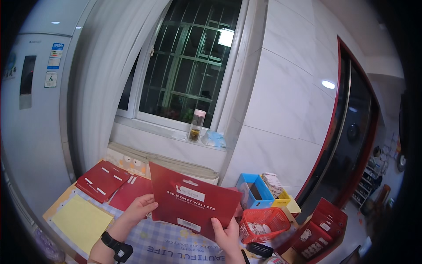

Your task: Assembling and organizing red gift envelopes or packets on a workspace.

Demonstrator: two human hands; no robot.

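Observation:
My hands hold up a large dark red packaging card [171,211] over the table, tilted, its hang slot at the top. White stickers and white print show on its face. My left hand [140,209] grips its left edge, the thumb near the edge. At the lower right my right hand [227,234] pinches it, thumb on the face and fingers hidden behind. Left of it lie more dark red cards [99,182] in a pile, with another red card [129,193] beside them. Pale yellow sheets [83,218] lie nearer me.
A checked tablecloth [158,242] covers the table. Right of the card stand a blue box [255,193], a yellow box [281,199] and a red basket [266,220] with small items. Red packs [314,240] fill a carton at right. A bottle [196,127] stands on the windowsill.

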